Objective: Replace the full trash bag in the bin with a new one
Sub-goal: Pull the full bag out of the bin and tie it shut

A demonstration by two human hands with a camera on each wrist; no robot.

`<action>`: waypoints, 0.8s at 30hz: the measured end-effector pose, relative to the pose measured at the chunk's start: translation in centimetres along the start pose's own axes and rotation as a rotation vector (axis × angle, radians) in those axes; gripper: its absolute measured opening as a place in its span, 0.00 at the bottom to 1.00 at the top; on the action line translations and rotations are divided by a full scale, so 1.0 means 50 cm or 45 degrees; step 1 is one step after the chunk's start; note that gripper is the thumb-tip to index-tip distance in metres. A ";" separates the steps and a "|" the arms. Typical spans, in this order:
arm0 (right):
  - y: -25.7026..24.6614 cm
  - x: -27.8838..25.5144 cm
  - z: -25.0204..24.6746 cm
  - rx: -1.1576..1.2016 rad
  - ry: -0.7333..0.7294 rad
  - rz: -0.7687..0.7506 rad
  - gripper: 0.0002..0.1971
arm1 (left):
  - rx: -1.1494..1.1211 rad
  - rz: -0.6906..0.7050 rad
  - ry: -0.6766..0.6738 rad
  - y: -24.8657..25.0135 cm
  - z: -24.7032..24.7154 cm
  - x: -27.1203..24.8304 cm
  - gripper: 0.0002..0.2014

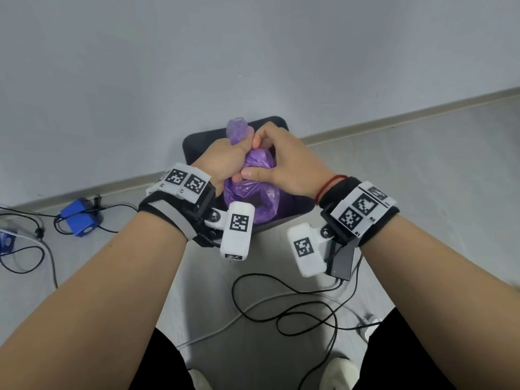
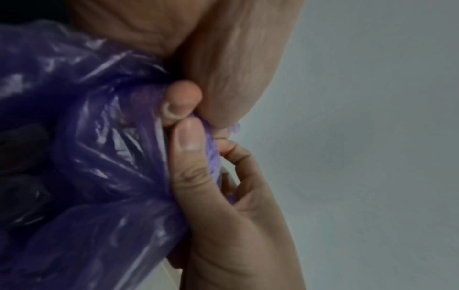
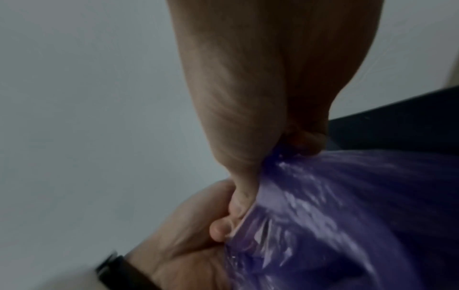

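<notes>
Standing over the black bin [image 1: 197,142] by the wall, the person holds the purple trash bag [image 1: 253,192] bunched at its neck, the bag's body still inside the bin. The left hand [image 1: 222,161] is clenched around the gathered neck, and the right hand [image 1: 284,164] pinches the plastic just beside it, the two hands touching. Black cables [image 1: 281,313] lie on the floor [image 1: 422,153] nearby.

Right hand [image 3: 268,94] reaching down from above, fingers closed round gathered neck of purple trash bag [image 3: 360,215], left hand [image 3: 188,245] below it gripping same neck, black bin [image 3: 397,121] behind bag, pale wall [image 3: 87,98] left of bag.
</notes>
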State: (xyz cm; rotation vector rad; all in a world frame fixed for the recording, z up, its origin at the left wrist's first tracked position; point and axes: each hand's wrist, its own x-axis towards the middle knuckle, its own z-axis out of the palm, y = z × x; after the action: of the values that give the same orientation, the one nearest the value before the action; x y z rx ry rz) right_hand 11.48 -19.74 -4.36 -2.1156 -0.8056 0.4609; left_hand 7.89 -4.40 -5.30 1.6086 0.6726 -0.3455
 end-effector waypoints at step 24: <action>0.032 0.018 -0.013 1.127 -0.196 0.603 0.20 | 0.089 0.326 -0.433 0.003 -0.035 -0.037 0.18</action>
State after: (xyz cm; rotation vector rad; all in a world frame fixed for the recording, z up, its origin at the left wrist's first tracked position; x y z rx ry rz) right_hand 13.12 -20.21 -5.27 -1.4120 -0.0941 1.0206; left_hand 6.25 -3.14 -3.82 1.6292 0.1952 -0.4435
